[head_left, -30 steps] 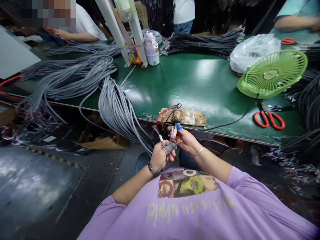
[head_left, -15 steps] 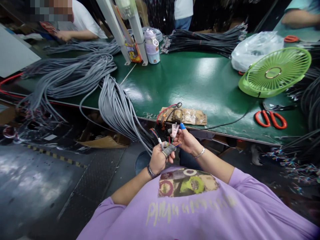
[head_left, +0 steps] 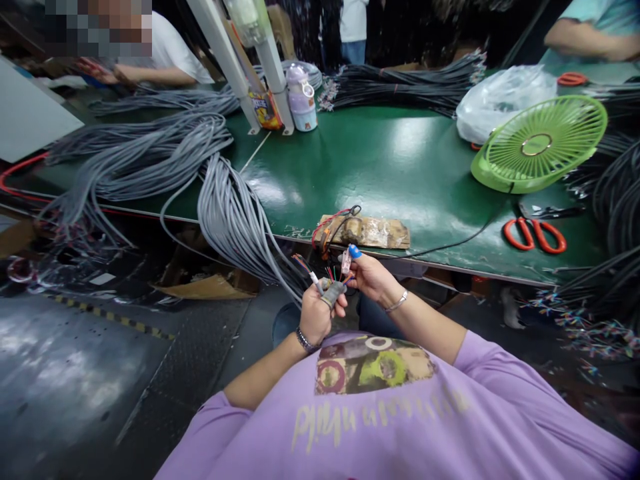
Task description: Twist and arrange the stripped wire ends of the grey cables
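Note:
My left hand (head_left: 320, 312) is closed around the end of a grey cable (head_left: 316, 283), its thumb wrapped in a grey cover. Thin coloured wires (head_left: 301, 262) fan out from the stripped cable end above the fist. My right hand (head_left: 369, 275), a blue cover on one fingertip, pinches a small pale connector (head_left: 346, 262) close to the left thumb. Thin wires run between the two hands, but fingers hide where they end. Just beyond, on the bench edge, lies a wooden board (head_left: 383, 233) with a brownish lump and red and black leads.
A thick bundle of grey cables (head_left: 235, 213) hangs over the green bench (head_left: 400, 160) edge on the left. To the right are red-handled scissors (head_left: 534, 235), a green fan (head_left: 540, 143) and a plastic bag (head_left: 505, 100). A bottle (head_left: 301, 100) stands by the post. Other people are across the bench.
The right hand has moved slightly left, and its blue-tipped finger now bends over the pale connector. My left hand keeps hold of the cable. The whole view has shifted a little.

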A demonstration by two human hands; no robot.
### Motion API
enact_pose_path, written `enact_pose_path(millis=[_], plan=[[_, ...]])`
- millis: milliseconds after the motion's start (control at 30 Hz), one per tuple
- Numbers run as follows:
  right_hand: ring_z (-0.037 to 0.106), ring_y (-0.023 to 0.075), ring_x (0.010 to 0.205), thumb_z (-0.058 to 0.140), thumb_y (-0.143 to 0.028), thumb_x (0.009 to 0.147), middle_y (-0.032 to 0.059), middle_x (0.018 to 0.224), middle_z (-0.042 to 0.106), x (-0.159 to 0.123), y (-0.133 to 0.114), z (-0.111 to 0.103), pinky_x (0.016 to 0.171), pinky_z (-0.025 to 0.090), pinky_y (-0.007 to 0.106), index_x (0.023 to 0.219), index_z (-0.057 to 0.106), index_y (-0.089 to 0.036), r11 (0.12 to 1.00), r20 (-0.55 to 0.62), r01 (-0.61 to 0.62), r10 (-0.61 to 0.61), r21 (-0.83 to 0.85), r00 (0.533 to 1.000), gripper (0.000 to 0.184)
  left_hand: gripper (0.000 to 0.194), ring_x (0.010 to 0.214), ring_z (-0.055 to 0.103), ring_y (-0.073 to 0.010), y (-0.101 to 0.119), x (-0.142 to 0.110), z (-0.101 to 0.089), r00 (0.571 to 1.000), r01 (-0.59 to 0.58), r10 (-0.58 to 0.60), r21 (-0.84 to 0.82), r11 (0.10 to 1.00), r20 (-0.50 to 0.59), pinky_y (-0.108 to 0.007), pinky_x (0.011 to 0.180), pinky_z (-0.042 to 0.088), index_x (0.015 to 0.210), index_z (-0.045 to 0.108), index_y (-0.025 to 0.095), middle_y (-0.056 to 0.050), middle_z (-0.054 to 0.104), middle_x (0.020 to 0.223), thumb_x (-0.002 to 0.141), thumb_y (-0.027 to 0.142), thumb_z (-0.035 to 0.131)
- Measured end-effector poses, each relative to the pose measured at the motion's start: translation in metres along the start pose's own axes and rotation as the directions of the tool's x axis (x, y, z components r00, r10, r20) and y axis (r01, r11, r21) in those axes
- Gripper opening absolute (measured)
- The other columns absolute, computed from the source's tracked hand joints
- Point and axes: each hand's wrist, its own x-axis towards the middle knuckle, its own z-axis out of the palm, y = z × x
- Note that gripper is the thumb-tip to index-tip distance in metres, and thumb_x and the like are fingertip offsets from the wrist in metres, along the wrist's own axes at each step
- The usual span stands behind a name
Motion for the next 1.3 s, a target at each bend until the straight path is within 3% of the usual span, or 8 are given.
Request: enact_pose_path(millis=[300, 567, 700, 867, 1100, 1300], plan=[[0.052, 0.0078, 0.053, 0.070, -0.043, 0.075, 0.0007, 0.063, 0.063, 0.004, 0.003, 0.001, 0.048, 0.041, 0.019, 0.080, 0.066, -0.013, 0.993, -0.017, 0.072, -0.071, 0.097, 0.997, 0.031, 0.028, 0.032, 0.048, -0.0055, -0.002, 0.004, 0.000, 1.000, 0.023, -0.024, 0.019, 1.000, 0.018, -0.015, 0.031, 0.024, 0.069, 0.055, 0.015, 0.003, 0.060, 0.051, 0.074, 0.040, 0.067], [0.052, 0.0092, 0.052, 0.051, -0.061, 0.081, 0.0015, 0.066, 0.062, -0.002, 0.001, -0.004, 0.050, 0.044, 0.022, 0.079, 0.061, -0.016, 0.994, 0.031, -0.073, 0.070, 0.085, 0.997, 0.047, 0.030, 0.033, 0.049, -0.0058, -0.001, -0.007, -0.003, 0.999, 0.026, -0.028, 0.049, 0.998, 0.041, -0.015, 0.031, 0.027, 0.068, 0.055, 0.015, 0.002, 0.060, 0.052, 0.075, 0.042, 0.066], [0.054, 0.0097, 0.053, 0.049, -0.061, 0.083, 0.0015, 0.066, 0.062, -0.001, -0.003, -0.004, 0.051, 0.045, 0.023, 0.080, 0.061, -0.016, 0.993, 0.073, -0.092, 0.087, 0.069, 0.994, 0.047, 0.028, 0.033, 0.049, -0.0061, 0.000, -0.009, -0.005, 0.999, -0.010, 0.008, 0.047, 0.999, 0.044, -0.016, 0.032, 0.028, 0.069, 0.057, 0.015, 0.002, 0.060, 0.052, 0.076, 0.041, 0.065], [0.052, 0.0086, 0.053, 0.062, -0.047, 0.080, 0.0012, 0.067, 0.062, 0.004, -0.001, 0.000, 0.051, 0.044, 0.021, 0.081, 0.065, -0.014, 0.999, 0.051, 0.046, -0.046, -0.004, 0.998, 0.033, 0.027, 0.033, 0.049, -0.0059, 0.002, -0.004, -0.003, 0.999, -0.030, 0.028, 0.023, 0.999, 0.047, -0.016, 0.032, 0.026, 0.069, 0.057, 0.015, 0.002, 0.060, 0.052, 0.076, 0.039, 0.066], [0.053, 0.0099, 0.059, 0.058, -0.062, 0.075, 0.0040, 0.071, 0.066, 0.006, 0.015, -0.005, 0.054, 0.044, 0.022, 0.080, 0.067, -0.014, 0.960, 0.002, 0.257, -0.258, -0.110, 0.966, 0.049, 0.028, 0.033, 0.048, -0.0059, 0.006, 0.005, 0.000, 0.999, 0.007, -0.007, 0.005, 1.000, 0.043, -0.016, 0.031, 0.025, 0.068, 0.056, 0.015, 0.003, 0.060, 0.051, 0.073, 0.040, 0.067], [0.050, 0.0094, 0.049, 0.060, -0.058, 0.077, 0.0030, 0.061, 0.064, 0.012, 0.008, 0.004, 0.048, 0.044, 0.021, 0.071, 0.064, -0.015, 0.991, 0.015, 0.056, -0.058, 0.119, 0.998, 0.044, 0.031, 0.032, 0.048, -0.0054, 0.003, 0.008, 0.002, 0.999, 0.013, -0.014, 0.030, 0.999, 0.041, -0.016, 0.032, 0.023, 0.066, 0.053, 0.016, 0.003, 0.059, 0.051, 0.073, 0.043, 0.067]])
